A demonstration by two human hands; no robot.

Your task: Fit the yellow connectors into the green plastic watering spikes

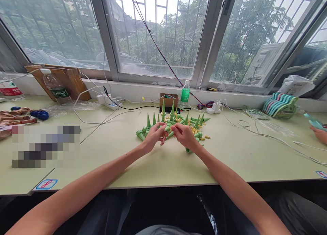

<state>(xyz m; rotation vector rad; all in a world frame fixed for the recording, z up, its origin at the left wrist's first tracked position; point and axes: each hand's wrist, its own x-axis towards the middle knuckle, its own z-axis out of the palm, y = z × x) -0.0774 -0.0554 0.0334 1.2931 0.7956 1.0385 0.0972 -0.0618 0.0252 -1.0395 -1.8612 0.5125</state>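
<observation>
My left hand (155, 136) is closed on a green cone-shaped plastic spike (167, 128), held above the table. Right beside it, my right hand (184, 135) has thumb and fingertips pinched at the spike's end. Whatever those fingertips hold is too small to make out. Around and behind both hands lie several more green spikes; some stand point up, such as this upright spike (148, 121), and others lie on their sides, like the spike at the left (140, 135). Small yellow plastic pieces (195, 130) are scattered among them, mostly by my right hand.
Behind the pile stand a small cardboard box (169, 100) and a green-labelled bottle (185, 93). White cables (245, 124) and power strips run along the window side. Coloured hangers (279, 105) stand at right, near another person's hand (319, 134). Wooden-handled items (19, 117) lie far left.
</observation>
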